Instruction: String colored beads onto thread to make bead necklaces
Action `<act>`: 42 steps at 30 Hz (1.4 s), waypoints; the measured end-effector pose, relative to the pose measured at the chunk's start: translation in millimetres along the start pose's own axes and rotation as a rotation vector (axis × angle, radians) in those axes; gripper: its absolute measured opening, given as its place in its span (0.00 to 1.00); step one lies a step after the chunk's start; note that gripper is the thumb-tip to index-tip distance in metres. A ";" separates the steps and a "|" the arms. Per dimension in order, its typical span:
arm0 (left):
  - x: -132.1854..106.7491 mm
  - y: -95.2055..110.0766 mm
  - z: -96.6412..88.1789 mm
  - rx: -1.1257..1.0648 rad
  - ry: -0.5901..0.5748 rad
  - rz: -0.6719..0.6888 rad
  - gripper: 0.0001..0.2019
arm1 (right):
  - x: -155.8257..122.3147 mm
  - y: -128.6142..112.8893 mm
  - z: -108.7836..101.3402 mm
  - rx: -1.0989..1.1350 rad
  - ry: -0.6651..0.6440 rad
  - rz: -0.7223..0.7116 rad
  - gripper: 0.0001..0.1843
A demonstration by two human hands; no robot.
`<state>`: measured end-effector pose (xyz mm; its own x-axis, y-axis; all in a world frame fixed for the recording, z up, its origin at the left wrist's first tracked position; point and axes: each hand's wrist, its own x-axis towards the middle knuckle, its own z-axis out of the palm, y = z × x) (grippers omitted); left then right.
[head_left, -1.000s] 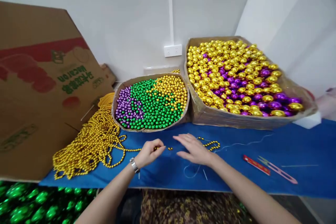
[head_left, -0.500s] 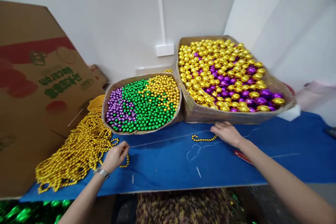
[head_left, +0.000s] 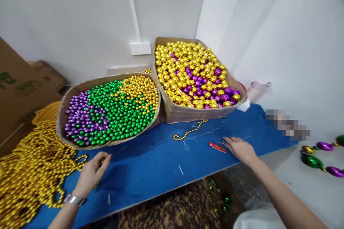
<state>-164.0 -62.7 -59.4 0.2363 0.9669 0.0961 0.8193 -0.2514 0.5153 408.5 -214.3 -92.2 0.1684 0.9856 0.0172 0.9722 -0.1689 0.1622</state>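
My left hand [head_left: 92, 173] rests on the blue table cover [head_left: 150, 164] beside the heap of gold bead strings [head_left: 32, 171], its fingers curled at the end of one string. My right hand [head_left: 240, 149] lies flat with fingers stretched out, touching the cover beside a red tool [head_left: 217, 147]. A short gold bead strand [head_left: 188, 131] on a white thread lies between the hands, in front of the boxes.
A cardboard tray of purple, green and gold beads [head_left: 110, 109] sits at the back left. A cardboard box of larger gold and purple balls [head_left: 193, 75] stands to its right. Big green and purple beads [head_left: 321, 155] hang at the far right. Folded cartons [head_left: 18, 89] lean at left.
The view swung right. My left hand drew back to the gold bead heap with the string end. My right hand left the short strand and moved right to the red tool.
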 end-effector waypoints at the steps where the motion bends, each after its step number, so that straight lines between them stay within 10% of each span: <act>1: -0.2 2.1 -0.7 -0.023 0.005 -0.001 0.16 | -10.1 3.2 2.7 0.001 0.009 0.010 0.16; 8: -7.7 25.4 -11.3 -0.242 0.047 -0.030 0.16 | -11.4 1.3 18.1 0.159 0.153 -0.041 0.18; 14: -11.7 36.2 -12.4 -0.368 0.049 -0.058 0.15 | 26.2 -125.7 -25.8 0.566 0.174 -0.315 0.19; 22: -14.0 42.0 -12.8 -0.395 0.046 -0.059 0.14 | 50.5 -246.4 -61.9 0.332 -0.033 -0.475 0.17; 42: -12.6 36.4 -16.8 -0.325 0.059 -0.020 0.14 | 55.1 -252.8 -50.2 0.214 -0.080 -0.490 0.13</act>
<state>-145.9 -83.3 -27.6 0.1831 0.9748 0.1275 0.6117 -0.2146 0.7614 163.8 -116.8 -82.8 -0.3097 0.9468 -0.0869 0.9499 0.3040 -0.0729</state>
